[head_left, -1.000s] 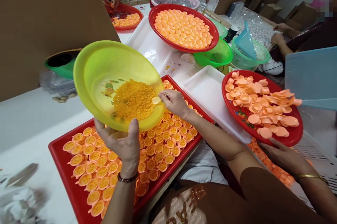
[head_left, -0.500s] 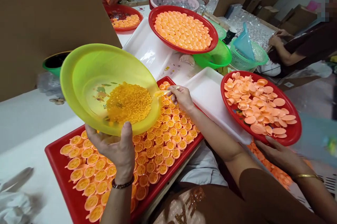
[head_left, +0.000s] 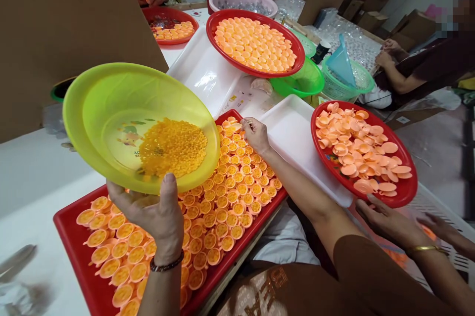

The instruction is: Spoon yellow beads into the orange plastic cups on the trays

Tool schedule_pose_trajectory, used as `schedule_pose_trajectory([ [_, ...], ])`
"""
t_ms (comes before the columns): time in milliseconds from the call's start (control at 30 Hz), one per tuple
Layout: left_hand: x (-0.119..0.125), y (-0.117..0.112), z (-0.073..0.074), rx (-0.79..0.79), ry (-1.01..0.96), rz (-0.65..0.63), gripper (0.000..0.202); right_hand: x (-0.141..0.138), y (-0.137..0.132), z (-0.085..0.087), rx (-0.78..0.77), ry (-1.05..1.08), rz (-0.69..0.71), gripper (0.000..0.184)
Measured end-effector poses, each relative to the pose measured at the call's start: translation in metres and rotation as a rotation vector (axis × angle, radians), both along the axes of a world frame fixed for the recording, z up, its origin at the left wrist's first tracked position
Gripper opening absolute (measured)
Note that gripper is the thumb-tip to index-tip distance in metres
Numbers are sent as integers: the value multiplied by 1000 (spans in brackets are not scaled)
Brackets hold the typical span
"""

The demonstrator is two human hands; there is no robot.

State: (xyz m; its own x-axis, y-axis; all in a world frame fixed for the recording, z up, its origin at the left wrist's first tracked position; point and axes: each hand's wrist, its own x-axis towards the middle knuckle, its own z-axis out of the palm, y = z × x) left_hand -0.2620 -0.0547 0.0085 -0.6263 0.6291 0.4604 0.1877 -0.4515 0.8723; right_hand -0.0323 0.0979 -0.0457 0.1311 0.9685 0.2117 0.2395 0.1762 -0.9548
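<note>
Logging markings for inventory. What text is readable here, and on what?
"AC": inside the yellow-green bowl, the rest hidden under the yellow pellets.
Glittery letters on the brown garment: cut off, unreadable.
Print on the paper sheet: too small to read.

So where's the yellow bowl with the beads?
The bowl is left of centre in the head view, held by the left hand above the red tray.

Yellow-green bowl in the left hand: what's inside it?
A heap of small yellow pellets lies against the lower side of the tilted bowl, held by the left hand. A printed picture shows on the bare floor; the heap covers the rest of it.
</note>
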Motion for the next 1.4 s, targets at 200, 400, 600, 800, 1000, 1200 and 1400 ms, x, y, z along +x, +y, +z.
schedule_pose_trajectory([
  [200, 1, 0, -1, 13, -5, -9, 84, -10, -5, 24, -238, 433, -52, 33],
  [400, 8, 0, 3, -53, 18, 5, 91, -50, -33, 38, -102, 124, 275, 22],
  [600, 9, 2, 0, -45, -7, -1, 88, -74, -44, 29, -391, 265, 325, 18],
  [800, 3, 0, -3, -71, 7, 26, 82, -38, -18, 35, -377, 536, 151, 22],
  [1000, 2, -1, -3, -37, 7, 56, 72, -13, 20, 23, -136, 226, -36, 20],
  [1200, 2, -2, 0, -5, -20, 30, 69, -10, 24, 24, 28, -17, 10, 21],
  [1400, 3, -2, 0, 3, -23, 29, 72, -5, 16, 40, -193, 253, 7, 22],
])
